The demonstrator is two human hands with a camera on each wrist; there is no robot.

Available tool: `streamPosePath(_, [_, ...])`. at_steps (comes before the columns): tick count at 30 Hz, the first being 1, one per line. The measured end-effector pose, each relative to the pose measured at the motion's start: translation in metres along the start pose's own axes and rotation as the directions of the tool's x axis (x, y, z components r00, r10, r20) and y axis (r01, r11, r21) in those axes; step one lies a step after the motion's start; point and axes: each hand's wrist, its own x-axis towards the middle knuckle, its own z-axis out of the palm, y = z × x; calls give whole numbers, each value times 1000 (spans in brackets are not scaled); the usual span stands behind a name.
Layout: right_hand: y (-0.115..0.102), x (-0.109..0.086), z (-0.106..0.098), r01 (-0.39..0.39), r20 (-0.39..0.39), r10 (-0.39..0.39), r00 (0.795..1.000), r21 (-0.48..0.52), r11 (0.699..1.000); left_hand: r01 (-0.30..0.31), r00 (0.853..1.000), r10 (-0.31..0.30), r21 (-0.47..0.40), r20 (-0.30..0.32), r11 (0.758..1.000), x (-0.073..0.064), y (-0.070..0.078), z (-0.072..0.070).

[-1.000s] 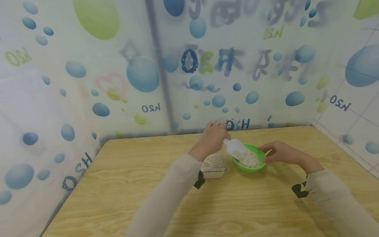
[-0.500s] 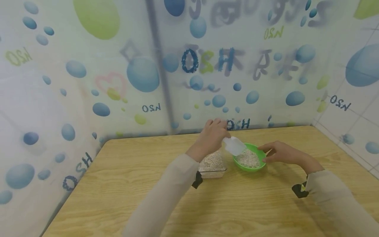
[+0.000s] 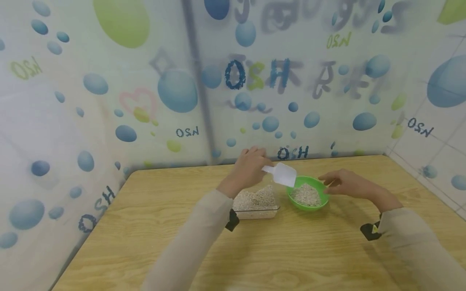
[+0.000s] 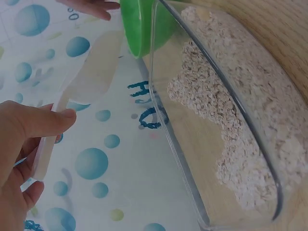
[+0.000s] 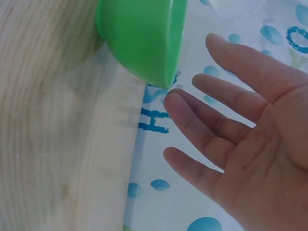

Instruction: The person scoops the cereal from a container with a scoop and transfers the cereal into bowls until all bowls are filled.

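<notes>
My left hand grips a white scoop by its handle, thumb along the top in the left wrist view. The scoop blade looks bare and hangs above the left rim of a green bowl. A heap of oat flakes lies in the bowl. Below my left hand stands a clear rectangular container with more oat flakes, piled unevenly. My right hand is beside the bowl's right rim, fingers spread and relaxed in the right wrist view. Whether a fingertip touches the rim, I cannot tell.
Container and bowl stand side by side on a wooden table. A wall covering printed with bubbles and letters rises behind the table's far edge, and further walls flank it left and right.
My left hand has moved left with the scoop, which has come up out of the bowl and no longer shows flakes on it. My right hand has shifted slightly and stays by the bowl.
</notes>
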Motion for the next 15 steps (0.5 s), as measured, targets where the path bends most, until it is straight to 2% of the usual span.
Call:
streamPosePath(6, [-10, 2, 0, 34, 4, -34, 999, 16, 999, -2, 1000, 2, -21, 4, 1000, -6, -9, -1])
streamPosePath(11, [-23, 6, 3, 59, 16, -59, 998, 19, 998, -48, 999, 49, -16, 9, 999, -11, -17, -5])
streamPosePath(15, [-33, 11, 9, 76, 19, -75, 997, -2, 997, -76, 997, 75, -22, -14, 997, -15, -26, -8])
